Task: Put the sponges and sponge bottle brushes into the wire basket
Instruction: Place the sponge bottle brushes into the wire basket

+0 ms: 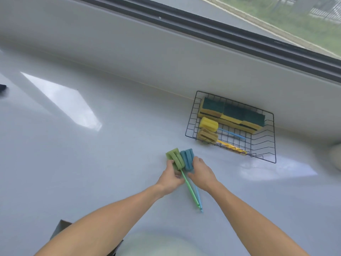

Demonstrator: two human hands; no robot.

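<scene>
Sponge bottle brushes are the business of this step: a green foam-headed brush with a green plastic handle [175,159] and a blue foam-headed brush with a blue plastic handle [187,159] lie side by side on the glossy white desk [92,163], heads touching, handles trailing toward the person. The left hand [170,177] is closed with its fingers clamped on the green head, and the right hand [201,174] is pressed against the blue head, fingers curled around its far side (how firmly cannot be told). The pair seems to be gathered for one lift; what is called for next is a carry to the right and away, over the near rim of the black wire basket [275,145], which stands near by against the white wall. In it are already held a row of yellow sponges with dark green scouring tops [238,114], a yellow foam brush with a blue handle [209,123] and a tan foam brush with a yellow handle [207,135]. Room is left at the basket's right end.
</scene>
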